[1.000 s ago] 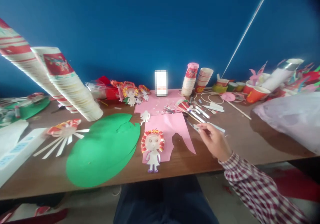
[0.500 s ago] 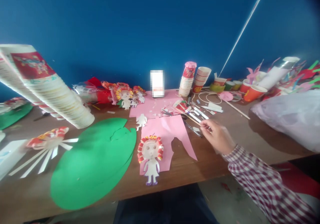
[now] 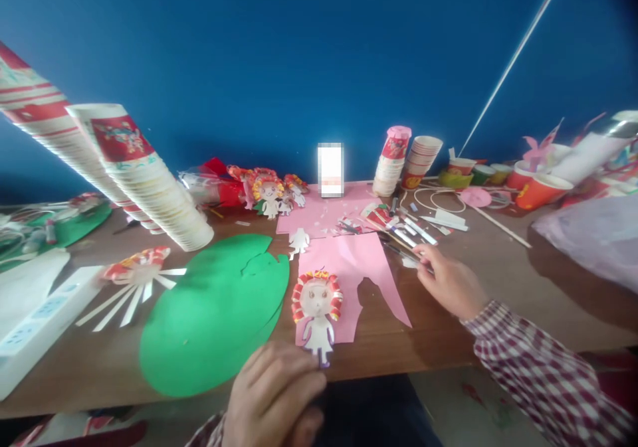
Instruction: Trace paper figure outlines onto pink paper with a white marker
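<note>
The paper doll (image 3: 318,334) lies near the front edge of the brown table (image 3: 503,274), partly on the cut pink paper (image 3: 379,268). It has red and yellow curls around its head. Count the clock from this doll. The left hand (image 3: 276,394) is at seven o'clock, with its fingers curled. It hides a bit of the doll's feet, but I can't tell if it grips or touches them. The right hand (image 3: 451,281) is near three o'clock. Its thumb and fingers are bent close together by the pens (image 3: 421,230) and a small white scrap (image 3: 410,262). I can't tell if it holds anything. The big green paper (image 3: 209,321) lies at nine o'clock. Tall cups (image 3: 154,184) lean at ten o'clock, and shorter cups (image 3: 390,171) stand at one o'clock.
</note>
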A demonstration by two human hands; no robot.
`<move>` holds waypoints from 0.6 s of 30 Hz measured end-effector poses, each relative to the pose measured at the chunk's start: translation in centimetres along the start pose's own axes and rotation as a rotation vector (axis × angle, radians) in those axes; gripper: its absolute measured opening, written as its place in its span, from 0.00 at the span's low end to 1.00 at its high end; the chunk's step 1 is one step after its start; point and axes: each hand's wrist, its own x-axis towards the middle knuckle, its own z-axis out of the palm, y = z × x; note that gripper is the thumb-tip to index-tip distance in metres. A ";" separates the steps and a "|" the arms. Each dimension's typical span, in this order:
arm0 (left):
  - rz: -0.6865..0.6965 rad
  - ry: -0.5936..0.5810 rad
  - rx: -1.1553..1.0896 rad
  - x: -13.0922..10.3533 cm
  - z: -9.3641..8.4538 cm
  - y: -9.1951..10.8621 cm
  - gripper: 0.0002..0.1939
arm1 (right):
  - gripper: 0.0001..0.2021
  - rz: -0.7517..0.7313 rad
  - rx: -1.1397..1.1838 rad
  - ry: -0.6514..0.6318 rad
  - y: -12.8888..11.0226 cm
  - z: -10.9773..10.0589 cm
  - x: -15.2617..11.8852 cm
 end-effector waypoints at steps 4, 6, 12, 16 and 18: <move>-0.074 -0.075 0.005 1.1 1.7 -1.3 0.10 | 0.13 0.086 0.139 -0.060 0.4 -1.3 -0.7; -0.117 -0.071 -0.034 0.9 2.4 -1.5 0.10 | 0.13 0.152 0.216 -0.094 0.6 -1.5 -1.0; -0.114 -0.004 -0.088 -0.2 3.5 -1.4 0.10 | 0.12 0.294 0.519 -0.183 0.8 -0.7 -1.3; -0.158 0.060 -0.123 -0.6 3.7 -1.6 0.10 | 0.13 0.355 0.664 -0.202 0.8 0.0 -1.5; -0.177 0.084 -0.125 -0.8 3.7 -1.8 0.09 | 0.14 0.406 0.787 -0.174 0.6 0.2 -1.6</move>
